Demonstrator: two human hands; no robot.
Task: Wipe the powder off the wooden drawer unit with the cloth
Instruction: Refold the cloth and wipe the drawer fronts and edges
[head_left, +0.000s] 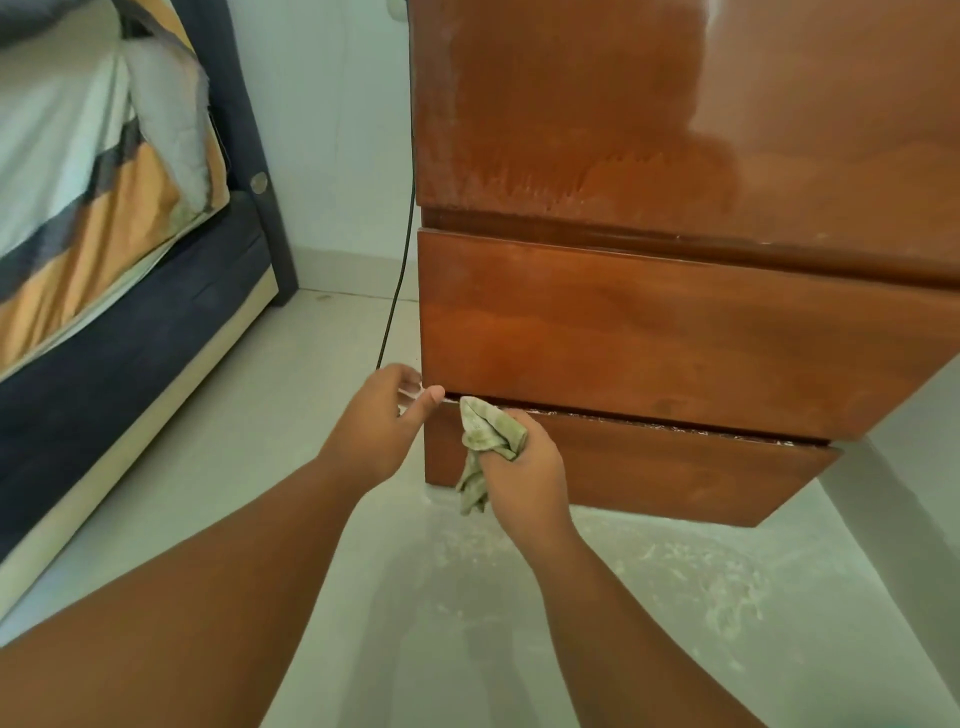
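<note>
Powdery floor (675, 582); cloth (488, 441) perhaps against drawer (649, 467)

Wooden drawer unit (675, 130): 1, filling the right half of the frame.
Drawer fronts: 2, namely the upper drawer front (649, 332) at mid right and the lower drawer front (649, 467) directly beneath it.
Cloth (488, 436): 1, greenish, at centre.
Hands: 2, left hand (384, 421) and right hand (524, 478), both at centre.
Cable (400, 270): 1, black, left of the unit.
Bed (130, 332): 1, left side.
Striped bedcover (104, 208): 1, upper left.
Round metal stud (258, 182): 1, on the bed's dark frame.
Powder (701, 577): scattered patches, lower right; too diffuse to count.
</note>
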